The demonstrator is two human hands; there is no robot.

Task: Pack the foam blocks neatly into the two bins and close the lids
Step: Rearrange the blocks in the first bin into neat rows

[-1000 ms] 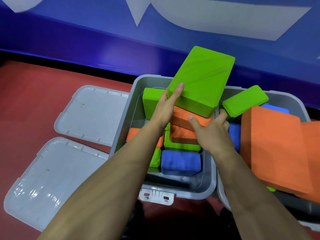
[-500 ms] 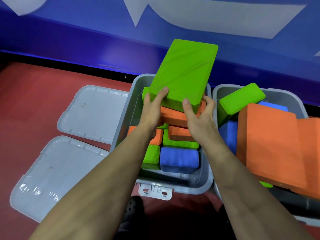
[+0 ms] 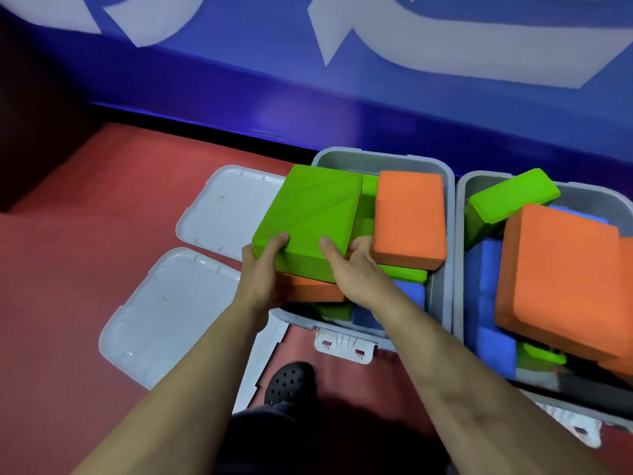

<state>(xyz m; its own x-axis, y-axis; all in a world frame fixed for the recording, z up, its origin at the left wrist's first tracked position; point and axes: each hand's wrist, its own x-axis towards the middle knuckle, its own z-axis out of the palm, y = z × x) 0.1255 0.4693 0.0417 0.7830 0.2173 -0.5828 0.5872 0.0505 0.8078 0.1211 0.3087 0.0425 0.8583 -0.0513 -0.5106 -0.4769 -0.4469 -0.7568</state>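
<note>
A large green foam block (image 3: 313,217) lies flat over the left side of the left grey bin (image 3: 380,161), overhanging its left rim. My left hand (image 3: 263,269) grips its near left corner and my right hand (image 3: 352,265) grips its near right edge. Beside it an orange block (image 3: 409,217) lies on top of the pile, with green, orange and blue blocks beneath. The right bin (image 3: 460,200) holds a big orange block (image 3: 558,279), a tilted green block (image 3: 510,200) and blue blocks (image 3: 483,286), heaped above the rim.
Two grey lids (image 3: 219,210) (image 3: 164,317) lie open on the red floor left of the bins. A blue wall with white shapes (image 3: 445,46) stands right behind the bins. My black shoe (image 3: 291,382) is in front of the left bin's white latch (image 3: 344,346).
The big green block has come down from a raised tilt and shifted left, now flat on the left bin. Both hands came down and left with it. An orange block shows beside it.
</note>
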